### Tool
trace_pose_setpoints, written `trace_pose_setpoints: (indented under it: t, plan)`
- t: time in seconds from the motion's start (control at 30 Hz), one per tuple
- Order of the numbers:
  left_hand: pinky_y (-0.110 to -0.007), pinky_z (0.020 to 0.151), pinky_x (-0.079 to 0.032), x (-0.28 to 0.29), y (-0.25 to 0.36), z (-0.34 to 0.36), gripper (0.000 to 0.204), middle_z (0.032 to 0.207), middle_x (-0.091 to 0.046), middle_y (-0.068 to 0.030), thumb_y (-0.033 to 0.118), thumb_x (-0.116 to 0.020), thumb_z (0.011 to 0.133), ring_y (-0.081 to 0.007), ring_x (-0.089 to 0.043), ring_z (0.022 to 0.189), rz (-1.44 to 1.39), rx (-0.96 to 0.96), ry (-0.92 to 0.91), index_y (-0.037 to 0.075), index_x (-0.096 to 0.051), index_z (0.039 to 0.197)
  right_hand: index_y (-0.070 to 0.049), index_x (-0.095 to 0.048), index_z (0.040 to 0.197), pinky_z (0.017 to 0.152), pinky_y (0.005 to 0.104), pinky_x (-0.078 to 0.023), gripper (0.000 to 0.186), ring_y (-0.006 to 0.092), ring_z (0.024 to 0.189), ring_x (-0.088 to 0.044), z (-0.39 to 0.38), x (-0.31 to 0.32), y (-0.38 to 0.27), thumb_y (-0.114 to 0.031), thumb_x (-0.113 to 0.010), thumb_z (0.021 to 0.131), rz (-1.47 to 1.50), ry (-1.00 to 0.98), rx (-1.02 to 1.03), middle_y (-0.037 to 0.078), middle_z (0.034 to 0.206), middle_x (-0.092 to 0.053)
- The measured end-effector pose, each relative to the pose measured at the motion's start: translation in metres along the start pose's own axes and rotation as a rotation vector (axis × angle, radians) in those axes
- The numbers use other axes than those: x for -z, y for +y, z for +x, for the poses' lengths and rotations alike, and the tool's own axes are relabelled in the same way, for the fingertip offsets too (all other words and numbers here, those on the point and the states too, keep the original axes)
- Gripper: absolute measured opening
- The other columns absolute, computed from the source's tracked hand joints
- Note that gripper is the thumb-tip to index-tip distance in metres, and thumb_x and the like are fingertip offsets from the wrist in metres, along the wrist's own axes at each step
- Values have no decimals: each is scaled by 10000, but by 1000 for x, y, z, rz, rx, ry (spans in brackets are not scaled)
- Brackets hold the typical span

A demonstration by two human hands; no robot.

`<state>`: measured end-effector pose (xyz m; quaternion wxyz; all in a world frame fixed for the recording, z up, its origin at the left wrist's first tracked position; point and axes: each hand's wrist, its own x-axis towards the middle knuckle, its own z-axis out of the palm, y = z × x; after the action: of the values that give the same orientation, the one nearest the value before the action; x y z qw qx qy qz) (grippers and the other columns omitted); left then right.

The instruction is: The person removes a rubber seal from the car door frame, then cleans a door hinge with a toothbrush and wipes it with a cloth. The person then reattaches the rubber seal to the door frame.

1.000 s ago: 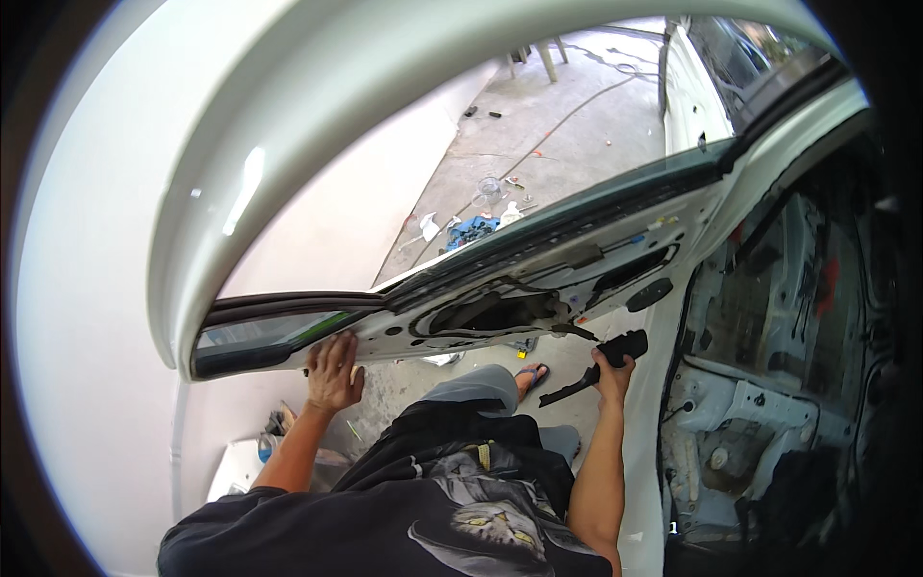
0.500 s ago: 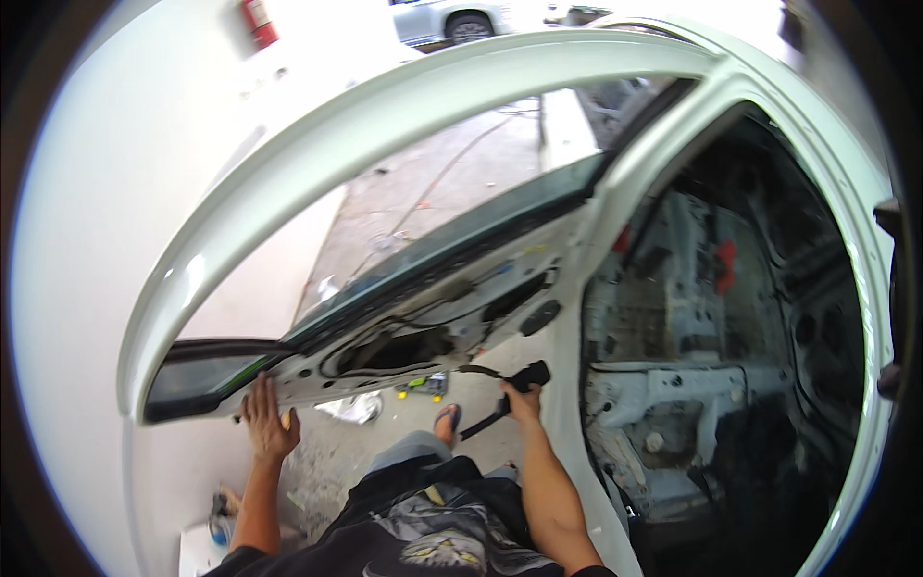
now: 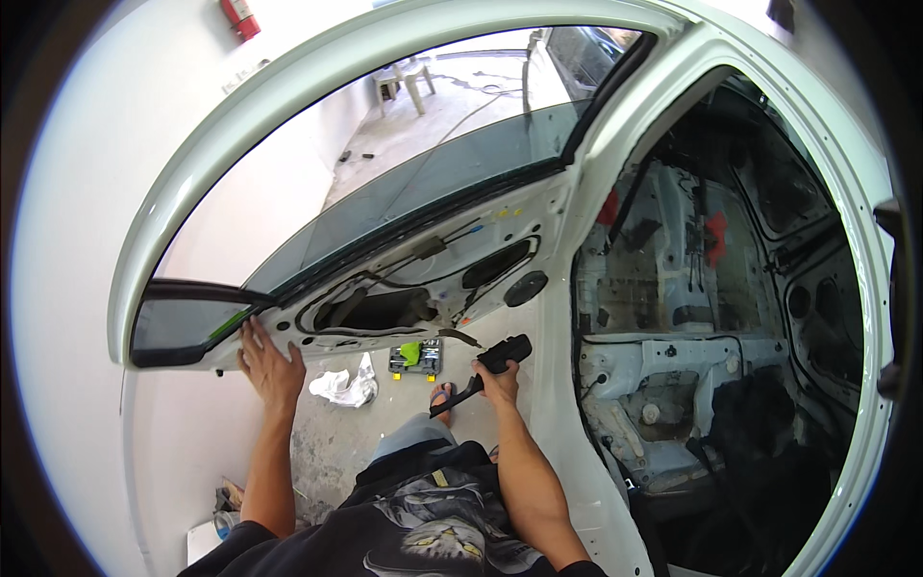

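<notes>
At left end of door panel (image 3: 457, 288), left hand (image 3: 273, 373) flat, fingers spread, fingertips on panel near edge. Right hand (image 3: 497, 383) grips black trim piece (image 3: 505, 354) between panel and white body edge (image 3: 553, 404). Between hands, free room above floor (image 3: 322, 433), white cloth (image 3: 348, 387), tool case (image 3: 428, 360).

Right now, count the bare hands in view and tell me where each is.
2. Left hand: spread against the car door, by the small corner window. Right hand: holding a long black part, below the car door in the picture. No other hand shows.
</notes>
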<state>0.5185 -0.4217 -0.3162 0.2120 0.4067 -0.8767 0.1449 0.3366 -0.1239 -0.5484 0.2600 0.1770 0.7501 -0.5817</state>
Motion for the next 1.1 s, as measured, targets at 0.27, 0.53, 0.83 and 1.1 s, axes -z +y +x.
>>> trace_pose_setpoints:
  t: [0.27,0.53,0.83,1.1]
  plan:
    - [-538,1141,-266,13,8,7,806,1487,-390,-235,266,-676,843,-359,-322,1441,49,5,-49,-45,-332,1503,12,-351,1412,604,369,-636,1040,333,848,-726,-10,2,-9,-486,-873,663,-52,-44,41,280,1145,-650]
    - [-539,1131,-311,18,11,10,752,1467,-404,-242,254,-673,859,-386,-380,1397,58,9,-92,-69,-374,1468,15,-344,1418,614,363,-636,1042,316,873,-727,-10,4,-10,-490,-867,671,-66,-45,34,254,1135,-669]
    - [-514,1123,-326,24,14,12,741,1431,-426,-252,212,-677,844,-389,-405,1359,11,-6,-99,-98,-381,1449,-3,-346,1422,655,370,-628,1056,333,852,-728,-9,5,-11,-523,-860,660,-83,-44,27,259,1134,-670]
    - [-506,1113,-334,25,16,13,760,1424,-424,-255,187,-692,825,-394,-410,1351,4,12,-96,-121,-376,1444,-3,-369,1392,665,370,-610,1044,331,820,-729,-11,8,-11,-552,-857,651,-85,-45,49,256,1097,-683]
